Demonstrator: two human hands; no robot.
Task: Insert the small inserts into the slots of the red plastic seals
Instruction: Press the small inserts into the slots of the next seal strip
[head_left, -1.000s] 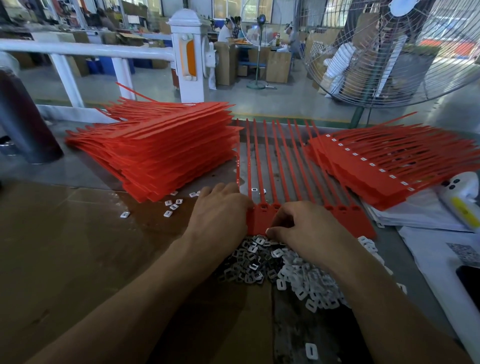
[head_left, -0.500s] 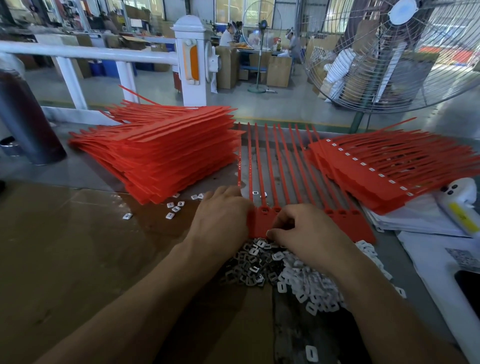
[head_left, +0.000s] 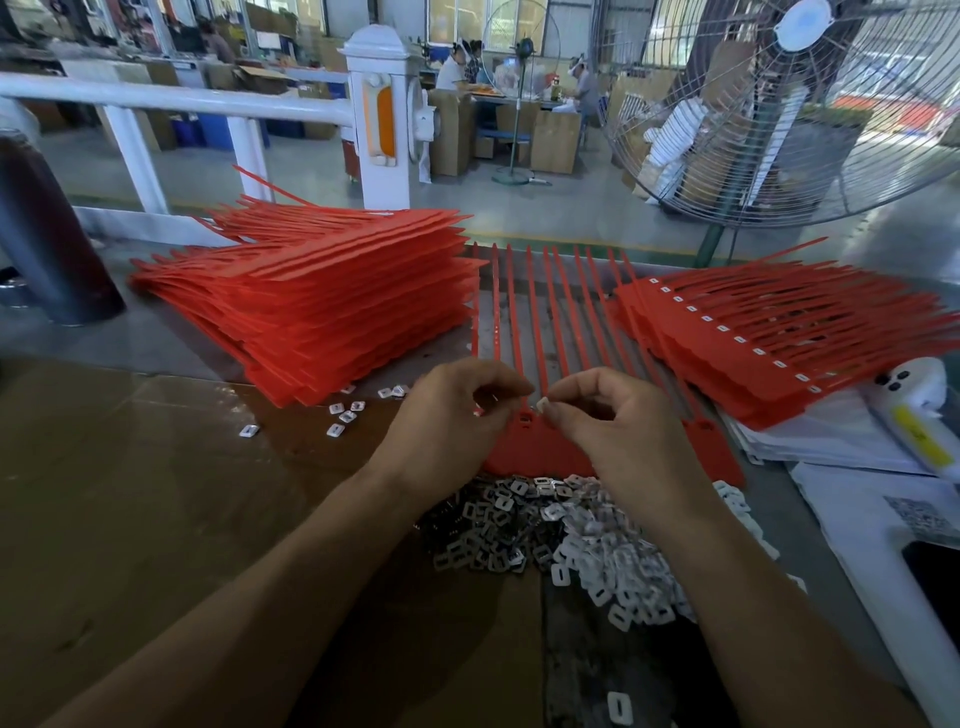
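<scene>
A strip of joined red plastic seals (head_left: 535, 447) lies flat in front of me, tails pointing away. My right hand (head_left: 618, 431) pinches a small white insert (head_left: 544, 405) between thumb and forefinger, just above a slot at the seal heads. My left hand (head_left: 447, 421) hovers beside it over the strip's left end with fingers curled and fingertips pinched; whether it holds an insert is hidden. A heap of white and metal inserts (head_left: 576, 545) lies on the table below my wrists.
A tall stack of red seals (head_left: 311, 306) stands at the left, a fanned stack with inserts fitted (head_left: 769, 332) at the right. Loose inserts (head_left: 343, 415) lie by the left stack. White scanner (head_left: 914, 415), papers and a phone sit far right. A floor fan stands behind.
Both hands have lifted off the seal heads, where they pressed down earlier. The right hand now holds an insert in the air above the strip.
</scene>
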